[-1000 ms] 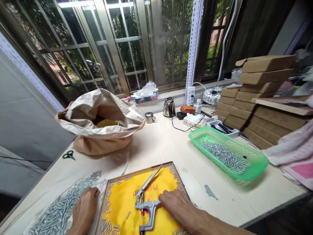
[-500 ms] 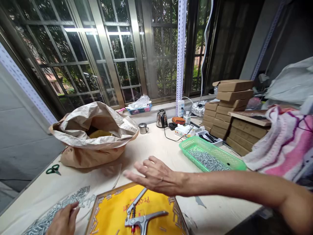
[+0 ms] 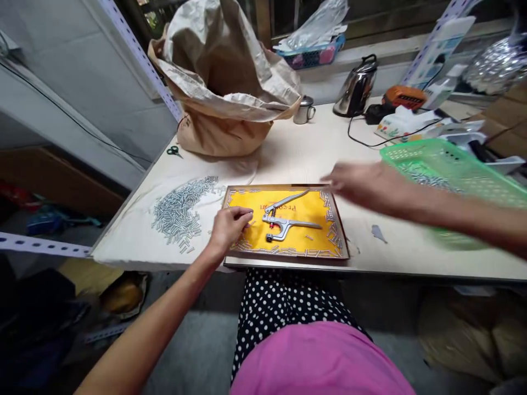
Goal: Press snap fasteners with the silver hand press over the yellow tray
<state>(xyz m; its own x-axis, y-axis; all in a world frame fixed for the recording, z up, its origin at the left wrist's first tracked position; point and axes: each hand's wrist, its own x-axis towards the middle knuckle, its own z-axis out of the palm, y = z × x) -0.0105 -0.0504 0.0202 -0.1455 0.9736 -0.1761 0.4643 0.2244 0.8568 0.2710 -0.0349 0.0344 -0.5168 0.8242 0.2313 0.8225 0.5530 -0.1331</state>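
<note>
A yellow-lined tray (image 3: 340,241) with a brown frame lies at the table's front edge. Silver hand pliers (image 3: 284,218) rest on its middle, with small metal tubes along its rim. My left hand (image 3: 227,227) sits on the tray's left edge, fingers curled together over the tubes; what it pinches is too small to see. A heap of the same metal tubes (image 3: 179,211) lies on white cloth just left of it. My right hand (image 3: 362,184) hovers blurred over the tray's far right corner, fingers stretched out, beside a green basket (image 3: 453,159) of tubes.
A large brown paper sack (image 3: 224,82) stands at the back left, green scissors (image 3: 174,150) beside it. A steel cup (image 3: 303,109), kettle (image 3: 356,88), orange device (image 3: 401,97) and cables line the back. The table's front edge runs below the tray.
The view has tipped down and pulled back. My left hand moved from the tube heap onto the tray's left edge. My right hand swung right toward the green basket.
</note>
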